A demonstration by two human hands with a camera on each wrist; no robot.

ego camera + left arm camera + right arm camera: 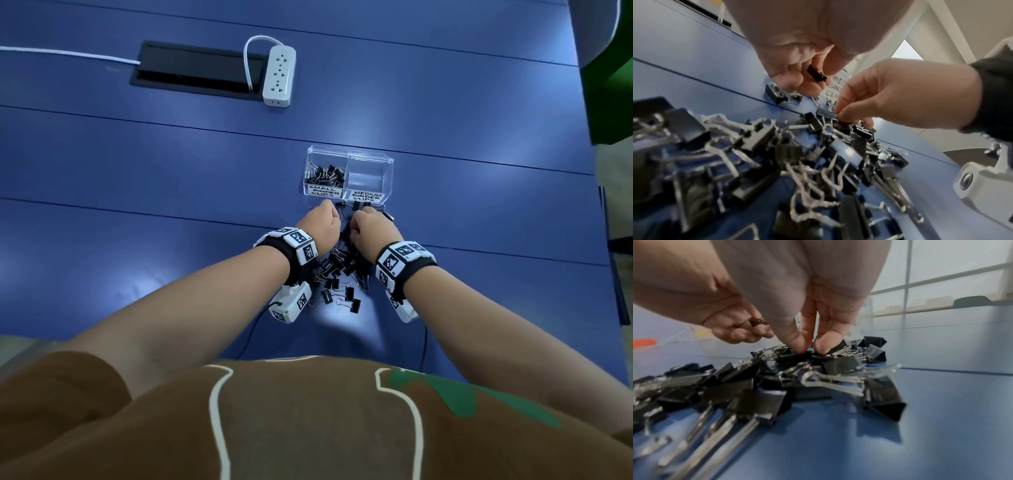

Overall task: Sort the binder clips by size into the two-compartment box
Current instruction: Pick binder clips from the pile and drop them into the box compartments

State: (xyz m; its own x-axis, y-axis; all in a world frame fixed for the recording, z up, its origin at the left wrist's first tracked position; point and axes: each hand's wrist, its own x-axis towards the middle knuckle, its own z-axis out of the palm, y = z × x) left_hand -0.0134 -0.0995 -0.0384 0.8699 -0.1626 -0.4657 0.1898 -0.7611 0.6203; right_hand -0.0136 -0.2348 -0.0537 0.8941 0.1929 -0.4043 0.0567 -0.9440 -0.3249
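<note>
Left hand [795, 65] pinches one small binder clip [816, 73] while right hand [890, 100] pinches another in the pile [339, 270] on the worktop [171, 171]; box [348, 175]: small compartment [323, 174] partly filled, medium compartment [368, 176] empty, so most sorting remains.

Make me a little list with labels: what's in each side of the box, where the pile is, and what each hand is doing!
box: clear two-compartment box on the blue table
small side: holds small clips
medium side: empty
pile: mixed clips on the table, in front of the box, between the wrists
left hand: pinches a small clip above the pile
right hand: fingertips down in the pile, pinching at a clip
far away: white power strip
</note>
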